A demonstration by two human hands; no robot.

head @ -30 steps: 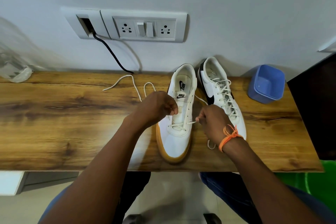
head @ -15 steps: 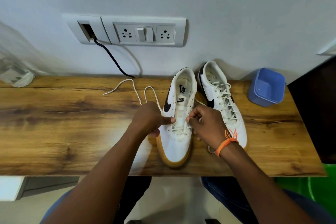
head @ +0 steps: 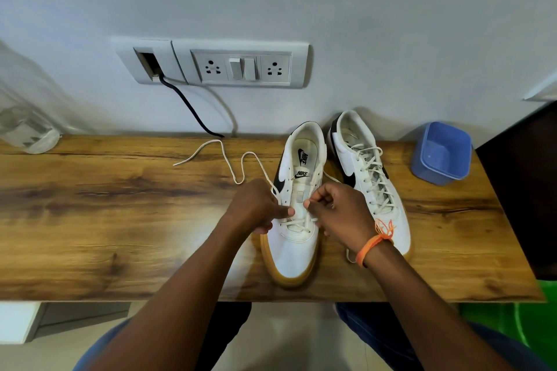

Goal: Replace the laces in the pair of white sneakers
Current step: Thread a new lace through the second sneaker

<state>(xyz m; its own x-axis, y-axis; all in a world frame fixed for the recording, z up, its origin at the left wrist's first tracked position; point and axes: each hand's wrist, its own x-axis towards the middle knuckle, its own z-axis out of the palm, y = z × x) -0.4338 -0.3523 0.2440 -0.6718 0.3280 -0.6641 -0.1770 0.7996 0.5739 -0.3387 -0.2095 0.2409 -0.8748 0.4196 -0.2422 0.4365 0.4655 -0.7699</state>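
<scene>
Both hands have closed in on the near sneaker [head: 294,229]; left hand [head: 256,208] and right hand [head: 337,214] each pinch the lace [head: 238,172], grip clamped; lacing moves up an eyelet row.

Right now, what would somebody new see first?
Two hands, the left hand and right hand, pinching a white lace over the near sneaker in the middle of the wooden table. Beside it on the right lies a fully laced sneaker, then a blue tub.
</scene>
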